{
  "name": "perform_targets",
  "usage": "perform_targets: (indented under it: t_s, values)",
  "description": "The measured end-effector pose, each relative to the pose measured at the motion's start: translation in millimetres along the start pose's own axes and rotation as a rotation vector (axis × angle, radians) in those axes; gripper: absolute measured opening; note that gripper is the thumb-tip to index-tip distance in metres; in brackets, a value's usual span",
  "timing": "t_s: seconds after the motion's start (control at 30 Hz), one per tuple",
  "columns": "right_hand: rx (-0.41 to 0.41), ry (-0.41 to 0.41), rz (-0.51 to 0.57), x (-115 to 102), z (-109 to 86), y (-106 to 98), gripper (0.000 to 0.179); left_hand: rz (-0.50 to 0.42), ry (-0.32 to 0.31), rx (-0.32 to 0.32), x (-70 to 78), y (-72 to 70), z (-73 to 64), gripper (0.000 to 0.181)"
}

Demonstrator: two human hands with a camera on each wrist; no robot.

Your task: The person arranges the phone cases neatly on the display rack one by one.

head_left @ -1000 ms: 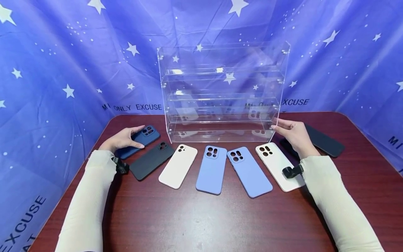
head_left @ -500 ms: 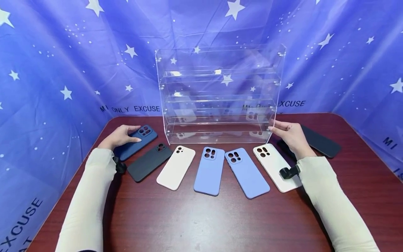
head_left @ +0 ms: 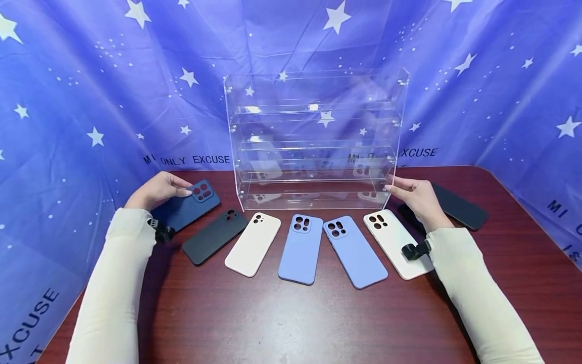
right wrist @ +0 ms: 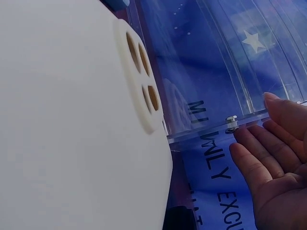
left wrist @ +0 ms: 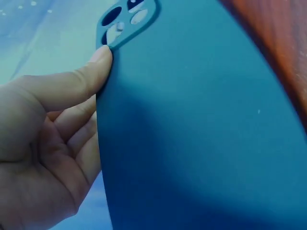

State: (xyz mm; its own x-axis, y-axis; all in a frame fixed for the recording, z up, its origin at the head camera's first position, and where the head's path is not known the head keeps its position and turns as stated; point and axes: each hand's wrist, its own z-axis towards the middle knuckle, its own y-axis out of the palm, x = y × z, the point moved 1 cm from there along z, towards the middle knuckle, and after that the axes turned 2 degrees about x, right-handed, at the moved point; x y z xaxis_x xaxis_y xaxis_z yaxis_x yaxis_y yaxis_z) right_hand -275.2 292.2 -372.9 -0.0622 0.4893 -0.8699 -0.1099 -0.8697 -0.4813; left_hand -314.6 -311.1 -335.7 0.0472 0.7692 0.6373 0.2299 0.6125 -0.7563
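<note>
My left hand (head_left: 159, 192) pinches a dark blue phone case (head_left: 185, 208) by its long edge, at the left of the table. In the left wrist view the thumb lies on the back of the case (left wrist: 192, 124), just below the camera cutouts, and the fingers are behind it. A clear acrylic display rack (head_left: 309, 202) with several tiers stands upright at the back. My right hand (head_left: 420, 201) grips its right side panel low down. The right wrist view has the thumb and fingers on either side of the panel edge (right wrist: 201, 135).
Between the hands lie a black case (head_left: 215, 238), a cream case (head_left: 253, 245), two light blue cases (head_left: 300, 253) and a white case (head_left: 394, 242). Dark cases (head_left: 459, 206) lie beyond the right hand. A starry blue curtain (head_left: 182, 101) surrounds the table (head_left: 282, 318).
My left hand has closed on the dark blue case's edge, tilting it and shifting it a little left. The right hand stays at the rack. The head view has shifted slightly.
</note>
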Motion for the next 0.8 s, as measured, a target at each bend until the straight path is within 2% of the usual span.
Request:
perform_targets:
  t_s: [0.23, 0.37, 0.47, 0.53, 0.63, 0.8]
  values:
    - [0.017, 0.001, -0.016, 0, 0.3, 0, 0.059, -0.059, 0.044, 0.118, 21.8, -15.6, -9.5, 0.046]
    - [0.017, 0.006, -0.024, -1, -0.5, 0, 0.058, -0.047, 0.091, 0.199, 47.3, -29.0, -18.7, 0.048]
    - [0.008, 0.019, -0.012, -1, -0.7, 0, 0.060, -0.083, 0.123, 0.262, 70.1, -37.5, -25.9, 0.049]
    - [0.006, 0.024, -0.012, -2, -0.5, 0, 0.060, -0.169, 0.164, 0.303, 85.5, -42.1, -29.0, 0.035]
    - [0.011, 0.018, -0.020, -2, 0.2, 0, 0.059, -0.356, 0.207, 0.336, 110.2, -47.4, -31.5, 0.020]
    - [0.017, -0.002, -0.020, -1, 1.1, 1, 0.057, -0.753, 0.310, 0.337, 152.6, -50.5, -27.5, 0.019]
